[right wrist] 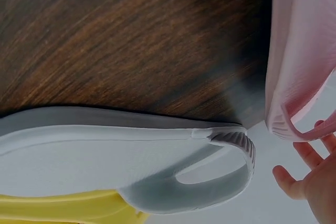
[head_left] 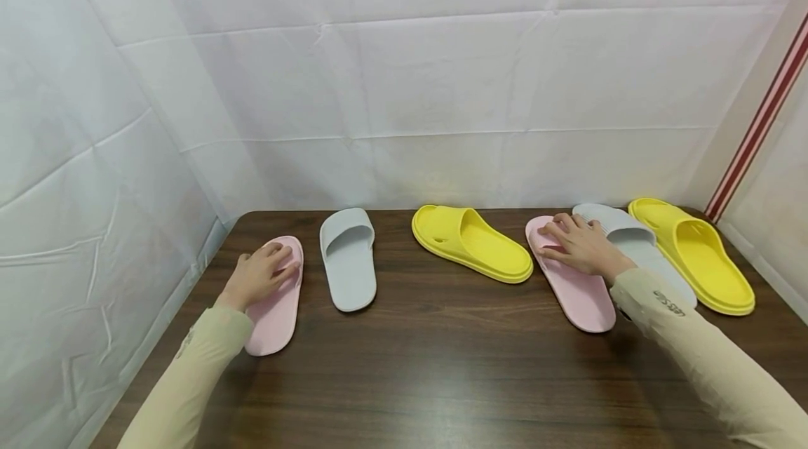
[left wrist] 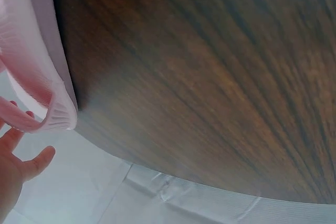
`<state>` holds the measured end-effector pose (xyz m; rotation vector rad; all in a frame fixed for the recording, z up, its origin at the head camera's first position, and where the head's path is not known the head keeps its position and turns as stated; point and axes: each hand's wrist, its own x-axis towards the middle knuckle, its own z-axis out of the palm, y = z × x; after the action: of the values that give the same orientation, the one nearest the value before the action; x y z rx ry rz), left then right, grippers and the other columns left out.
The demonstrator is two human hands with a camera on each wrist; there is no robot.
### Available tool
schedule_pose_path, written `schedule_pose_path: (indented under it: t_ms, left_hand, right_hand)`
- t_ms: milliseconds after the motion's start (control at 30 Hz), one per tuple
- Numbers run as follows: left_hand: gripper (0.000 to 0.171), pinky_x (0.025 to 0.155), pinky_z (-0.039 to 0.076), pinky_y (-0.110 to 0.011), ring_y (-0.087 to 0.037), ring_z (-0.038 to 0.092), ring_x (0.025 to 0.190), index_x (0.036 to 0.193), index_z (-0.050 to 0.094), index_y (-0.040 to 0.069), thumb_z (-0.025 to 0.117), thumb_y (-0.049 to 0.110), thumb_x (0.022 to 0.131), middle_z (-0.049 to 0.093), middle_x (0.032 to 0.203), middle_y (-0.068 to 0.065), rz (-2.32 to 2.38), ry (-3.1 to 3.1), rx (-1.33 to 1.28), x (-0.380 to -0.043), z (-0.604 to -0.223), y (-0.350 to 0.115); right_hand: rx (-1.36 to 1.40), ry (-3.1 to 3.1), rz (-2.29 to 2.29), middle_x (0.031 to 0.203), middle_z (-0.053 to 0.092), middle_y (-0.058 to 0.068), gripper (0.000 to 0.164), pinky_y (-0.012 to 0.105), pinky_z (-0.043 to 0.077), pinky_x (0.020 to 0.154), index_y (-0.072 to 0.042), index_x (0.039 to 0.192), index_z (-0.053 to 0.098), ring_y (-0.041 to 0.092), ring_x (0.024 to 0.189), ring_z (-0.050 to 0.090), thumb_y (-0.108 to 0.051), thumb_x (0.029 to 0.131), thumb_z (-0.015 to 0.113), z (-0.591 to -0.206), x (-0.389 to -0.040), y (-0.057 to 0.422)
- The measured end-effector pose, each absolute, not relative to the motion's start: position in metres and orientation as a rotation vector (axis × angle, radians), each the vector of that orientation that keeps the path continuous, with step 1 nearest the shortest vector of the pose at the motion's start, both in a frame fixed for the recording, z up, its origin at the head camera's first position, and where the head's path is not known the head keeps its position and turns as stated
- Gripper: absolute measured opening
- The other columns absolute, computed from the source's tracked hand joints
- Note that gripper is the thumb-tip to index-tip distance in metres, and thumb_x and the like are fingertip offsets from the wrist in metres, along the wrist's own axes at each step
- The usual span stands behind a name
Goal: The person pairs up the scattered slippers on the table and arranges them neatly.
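At the left of the table, my left hand (head_left: 260,276) is over the strap of a pink slipper (head_left: 278,319). The left wrist view shows the hand (left wrist: 16,169) with its thumb apart from the strap and fingertips close to it; contact is hard to tell. On the right, my right hand (head_left: 583,247) reaches over the strap of another pink slipper (head_left: 587,302). Its thumb and fingers look spread beside that strap in the right wrist view, where the hand (right wrist: 317,184) grips nothing. Both slippers lie sole down, toes toward the back.
A light grey slipper (head_left: 352,277) lies right of the left pink one. A yellow slipper (head_left: 495,249) sits slantwise at the back middle. Another grey slipper (head_left: 653,263) and another yellow one (head_left: 710,266) lie at the right. White cloth (head_left: 429,84) hangs behind the dark wooden table (head_left: 429,365).
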<state>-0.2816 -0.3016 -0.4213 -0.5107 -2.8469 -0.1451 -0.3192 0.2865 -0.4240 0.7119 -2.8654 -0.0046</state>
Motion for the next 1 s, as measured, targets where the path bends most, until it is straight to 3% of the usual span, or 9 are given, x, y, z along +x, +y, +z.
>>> schedule_pose_path:
  t_ms: [433,1000]
  left_hand:
    - [0.028,0.082,0.033,-0.06,-0.032,0.05,0.111,0.101,0.049,0.014,0.048,0.039,0.089,0.051,0.117,-0.015,-0.138,-2.853,-0.526,-0.274,-0.422,-0.298]
    - [0.027,0.082,0.033,-0.058,-0.032,0.054,0.106,0.098,0.05,0.014,0.048,0.04,0.089,0.053,0.116,-0.014,-0.15,-2.837,-0.552,-0.262,-0.426,-0.295]
  right_hand:
    - [0.74,-2.802,0.012,0.116,0.042,0.011,0.04,0.052,0.03,0.075,-0.021,0.118,0.047,0.033,0.101,0.04,-0.045,0.087,0.05,-0.422,-0.314,0.291]
    - [0.753,-2.696,-0.042,0.11,0.044,0.01,0.039,0.049,0.032,0.071,-0.024,0.117,0.048,0.031,0.093,0.042,-0.044,0.084,0.054,-0.416,-0.305,0.288]
